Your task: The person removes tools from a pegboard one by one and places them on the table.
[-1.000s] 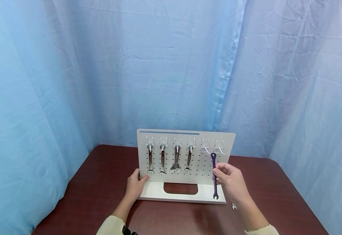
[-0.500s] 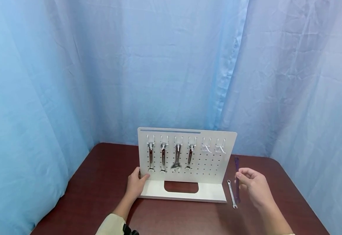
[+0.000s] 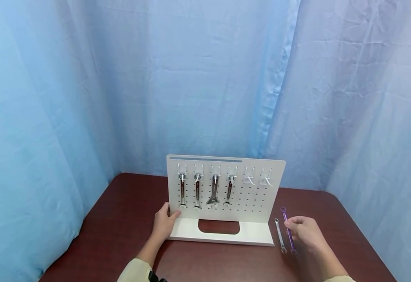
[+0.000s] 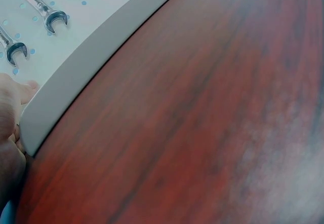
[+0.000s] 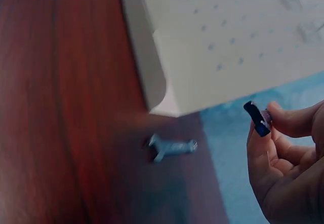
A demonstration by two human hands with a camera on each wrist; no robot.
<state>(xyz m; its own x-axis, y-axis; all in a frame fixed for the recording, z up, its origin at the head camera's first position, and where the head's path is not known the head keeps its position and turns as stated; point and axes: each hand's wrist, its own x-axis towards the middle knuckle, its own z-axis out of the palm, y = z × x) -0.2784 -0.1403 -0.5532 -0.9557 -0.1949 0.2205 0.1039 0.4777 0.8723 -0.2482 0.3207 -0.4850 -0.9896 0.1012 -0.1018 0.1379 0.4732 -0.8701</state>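
Observation:
In the head view my right hand (image 3: 305, 231) pinches a purple combination wrench (image 3: 290, 235) between thumb and fingers, low over the table. Whether its lower end touches the tabletop I cannot tell. Just left of it lies a silver combination wrench (image 3: 280, 235). My left hand (image 3: 163, 224) grips the left edge of a white pegboard stand (image 3: 249, 211), its thumb on the front face. The right wrist view shows the purple wrench (image 5: 259, 118) nearly end-on in the pinch. Behind the board's edge, the left fingers are mostly hidden.
Several silver wrenches hang from the board's hooks, among them an adjustable wrench (image 3: 214, 192). Two white hooks (image 3: 249, 179) stick out at the board's right. The dark red table (image 3: 134, 199) carries the stand, and blue curtains (image 3: 198, 78) surround it.
My right hand has carried the purple wrench from in front of the board rightward, then down beside the silver wrench. The left hand has kept its grip on the board.

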